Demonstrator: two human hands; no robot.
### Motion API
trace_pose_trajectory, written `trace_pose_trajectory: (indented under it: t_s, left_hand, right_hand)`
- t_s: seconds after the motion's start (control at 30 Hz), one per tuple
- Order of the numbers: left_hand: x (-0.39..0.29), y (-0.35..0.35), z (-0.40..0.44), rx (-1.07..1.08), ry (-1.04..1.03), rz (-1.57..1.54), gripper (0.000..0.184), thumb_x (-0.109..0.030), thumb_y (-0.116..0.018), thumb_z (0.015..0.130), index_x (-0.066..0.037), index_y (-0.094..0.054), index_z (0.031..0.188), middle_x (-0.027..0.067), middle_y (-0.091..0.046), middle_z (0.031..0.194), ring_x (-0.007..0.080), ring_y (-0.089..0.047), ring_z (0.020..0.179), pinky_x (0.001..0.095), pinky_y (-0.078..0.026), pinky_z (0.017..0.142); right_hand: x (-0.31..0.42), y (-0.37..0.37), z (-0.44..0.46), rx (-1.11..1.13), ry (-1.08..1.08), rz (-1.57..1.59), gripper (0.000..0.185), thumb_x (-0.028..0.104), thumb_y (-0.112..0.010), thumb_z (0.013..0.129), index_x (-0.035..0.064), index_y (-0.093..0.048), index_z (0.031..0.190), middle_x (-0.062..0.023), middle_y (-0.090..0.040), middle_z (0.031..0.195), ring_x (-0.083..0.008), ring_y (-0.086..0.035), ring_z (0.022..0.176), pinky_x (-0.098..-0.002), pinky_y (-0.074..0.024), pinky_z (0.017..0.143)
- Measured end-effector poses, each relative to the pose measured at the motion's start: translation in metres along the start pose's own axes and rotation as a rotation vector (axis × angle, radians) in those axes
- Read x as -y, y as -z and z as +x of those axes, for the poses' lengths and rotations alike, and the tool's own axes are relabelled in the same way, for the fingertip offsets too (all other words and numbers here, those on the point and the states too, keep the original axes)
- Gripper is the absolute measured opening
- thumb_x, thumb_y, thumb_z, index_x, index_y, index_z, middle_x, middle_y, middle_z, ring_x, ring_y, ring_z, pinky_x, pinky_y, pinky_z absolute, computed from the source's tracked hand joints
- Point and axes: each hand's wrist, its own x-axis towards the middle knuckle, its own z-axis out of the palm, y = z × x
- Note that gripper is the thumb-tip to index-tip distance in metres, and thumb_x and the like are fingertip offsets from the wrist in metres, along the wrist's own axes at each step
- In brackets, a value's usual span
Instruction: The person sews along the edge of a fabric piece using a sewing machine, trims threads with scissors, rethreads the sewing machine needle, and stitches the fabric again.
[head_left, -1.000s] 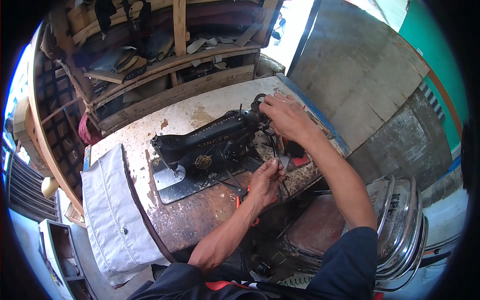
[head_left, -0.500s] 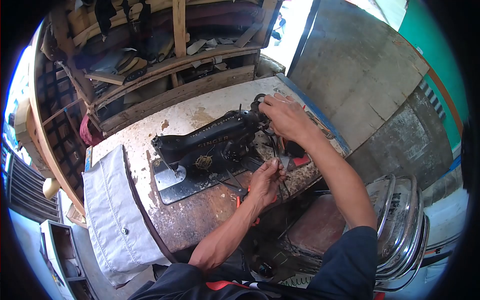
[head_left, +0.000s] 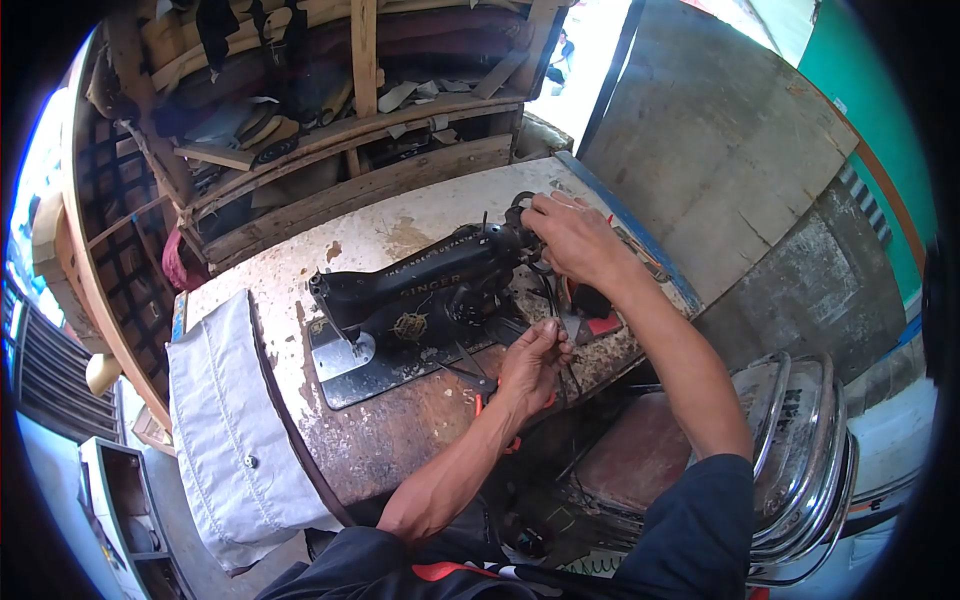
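Observation:
A black Singer sewing machine (head_left: 415, 285) stands on a worn wooden table. My right hand (head_left: 578, 238) has its fingers curled over the handwheel (head_left: 522, 204) at the machine's right end. Below it, my left hand (head_left: 535, 360) is closed in a pinch near the table's front edge; what its fingertips hold is too small to make out. Dark cord or belt (head_left: 548, 290) runs down between the two hands. Partly behind my left hand lie scissors (head_left: 468, 376) with orange handles, their blades pointing toward the machine bed.
Pale grey cloth (head_left: 235, 430) drapes over the table's (head_left: 345, 450) left end. Wooden shelves (head_left: 345, 140) with scraps stand behind. Stacked metal-framed chairs (head_left: 790, 440) are at the right, near a large board (head_left: 715, 130). A dark round object (head_left: 590, 300) sits beneath my right forearm.
The view has shifted very slightly. Both hands stay in nearly the same places, the right at the handwheel and the left pinched below it.

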Motion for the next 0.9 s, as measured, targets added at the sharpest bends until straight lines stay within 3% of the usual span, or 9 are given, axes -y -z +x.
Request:
trace_pose_trajectory:
  t_s: [0.77,0.83,0.9]
  left_hand:
    - [-0.001,-0.003,0.0,-0.007,-0.005,0.014,0.016,-0.024,-0.069,0.104,-0.012,-0.067,0.114,-0.0005,-0.07,0.095,0.0141,-0.067,0.084,0.0331,-0.055,0.084]
    - [0.0,-0.002,0.001,-0.007,-0.002,0.012,0.016,-0.024,-0.069,0.104,-0.012,-0.067,0.114,-0.0007,-0.07,0.096,0.014,-0.067,0.085,0.0331,-0.054,0.085]
    - [0.0,-0.002,0.0,-0.001,-0.003,0.012,0.016,-0.024,-0.069,0.104,-0.012,-0.067,0.114,-0.0008,-0.07,0.096,0.014,-0.067,0.085,0.0331,-0.054,0.085]
  right_hand:
    - [0.003,0.006,0.001,0.014,-0.019,0.065,0.038,-0.003,-0.073,0.07,0.0056,-0.062,0.105,-0.0102,-0.059,0.107,-0.0348,-0.062,0.11,-0.0473,-0.0561,0.09]
    - [0.006,0.011,0.001,0.098,-0.06,0.044,0.03,-0.003,-0.066,0.082,0.0066,-0.067,0.111,-0.0099,-0.062,0.116,-0.0329,-0.063,0.117,-0.0463,-0.0567,0.095]
    - [0.007,0.012,0.001,0.101,-0.06,0.044,0.03,-0.004,-0.066,0.082,0.0064,-0.067,0.111,-0.0101,-0.062,0.115,-0.0331,-0.063,0.117,-0.0463,-0.0569,0.094]
